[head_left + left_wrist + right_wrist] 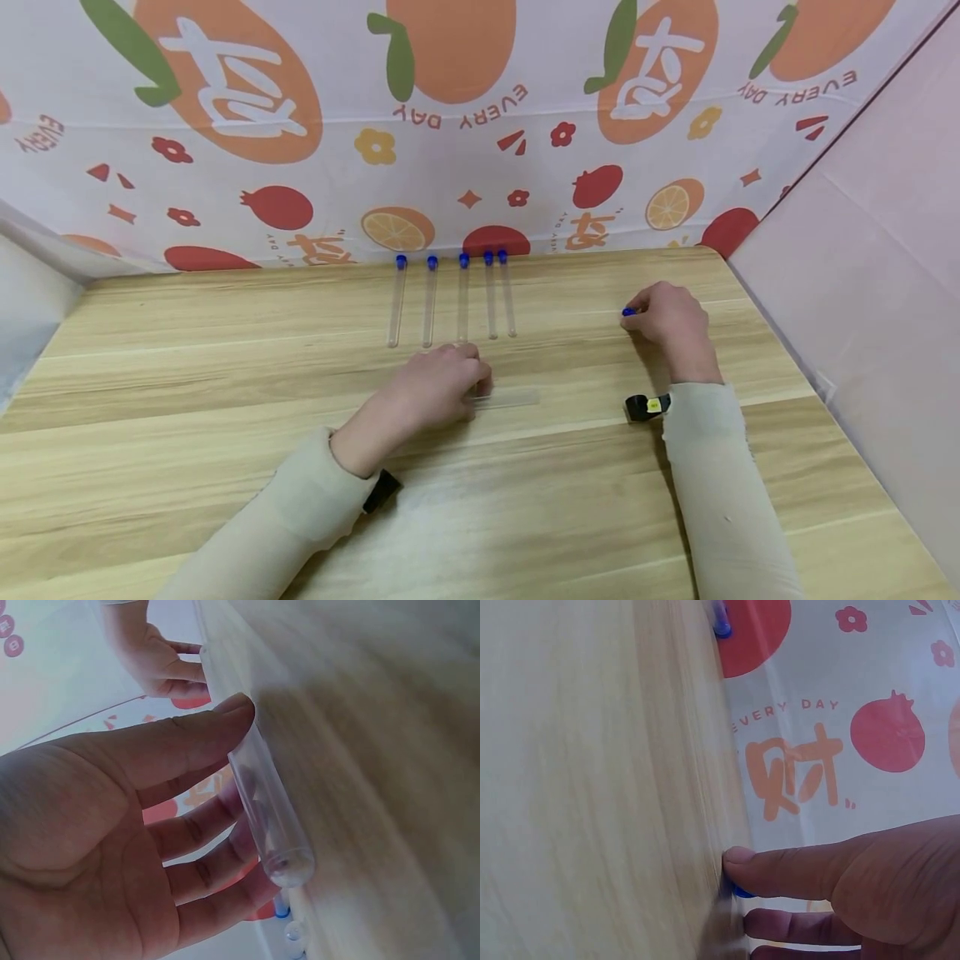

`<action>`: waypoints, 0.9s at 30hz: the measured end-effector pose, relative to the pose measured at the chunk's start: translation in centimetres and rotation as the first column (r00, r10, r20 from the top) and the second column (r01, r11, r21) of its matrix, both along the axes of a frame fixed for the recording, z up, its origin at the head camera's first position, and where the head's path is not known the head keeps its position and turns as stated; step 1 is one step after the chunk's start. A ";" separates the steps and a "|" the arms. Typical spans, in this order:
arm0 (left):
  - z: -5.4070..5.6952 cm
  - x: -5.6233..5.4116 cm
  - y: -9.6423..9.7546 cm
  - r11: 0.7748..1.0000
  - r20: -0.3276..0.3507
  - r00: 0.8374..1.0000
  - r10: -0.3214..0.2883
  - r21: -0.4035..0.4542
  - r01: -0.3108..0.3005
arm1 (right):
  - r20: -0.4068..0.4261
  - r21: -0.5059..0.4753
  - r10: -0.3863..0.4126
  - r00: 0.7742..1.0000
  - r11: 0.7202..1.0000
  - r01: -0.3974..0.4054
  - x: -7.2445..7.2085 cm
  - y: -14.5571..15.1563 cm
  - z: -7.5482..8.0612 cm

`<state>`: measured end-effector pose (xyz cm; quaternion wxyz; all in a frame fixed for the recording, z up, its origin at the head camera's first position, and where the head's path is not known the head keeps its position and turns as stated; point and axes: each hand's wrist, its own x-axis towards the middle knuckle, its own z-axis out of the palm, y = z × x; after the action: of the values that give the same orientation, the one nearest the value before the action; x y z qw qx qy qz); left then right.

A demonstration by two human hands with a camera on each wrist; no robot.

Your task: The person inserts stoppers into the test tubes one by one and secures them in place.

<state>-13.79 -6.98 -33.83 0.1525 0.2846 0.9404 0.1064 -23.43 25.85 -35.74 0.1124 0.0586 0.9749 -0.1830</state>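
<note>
My left hand (431, 387) is low over the middle of the table, thumb and fingers on either side of a clear test tube (513, 399). In the left wrist view, the tube's rounded end (291, 866) points past the fingers, and its other end is hidden behind the thumb. Off to the right, my right hand (671, 321) pinches a small blue cap (628, 312) right at the tabletop. The right wrist view shows only a sliver of that cap (742, 892) under the thumb.
Several clear test tubes (430, 304) with blue caps lie side by side near the table's back edge, caps toward the fruit-print cloth (337, 179). The wooden table (187, 375) meets a pale wall (885, 208) on the right. Black wrist cameras protrude below both cuffs.
</note>
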 end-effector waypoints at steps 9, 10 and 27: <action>-0.1 0.2 0.0 1.000 -0.007 1.000 0.003 0.018 -0.003 | -0.006 -0.004 -0.012 1.000 1.000 0.012 0.1 -0.1 -0.2; -0.2 0.2 -0.1 1.000 -0.011 1.000 0.001 0.023 -0.001 | -0.008 -0.004 -0.009 1.000 1.000 0.009 0.2 -0.2 -0.2; -0.2 0.1 -0.8 0.982 0.004 1.000 -0.017 0.191 0.015 | -0.138 -0.163 0.176 0.975 0.967 -0.198 1.2 -2.5 1.6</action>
<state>-13.72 -7.81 -34.00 0.1280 0.3051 0.9232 0.1955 -22.24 23.37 -34.11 0.0738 -0.0552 0.9612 -0.2600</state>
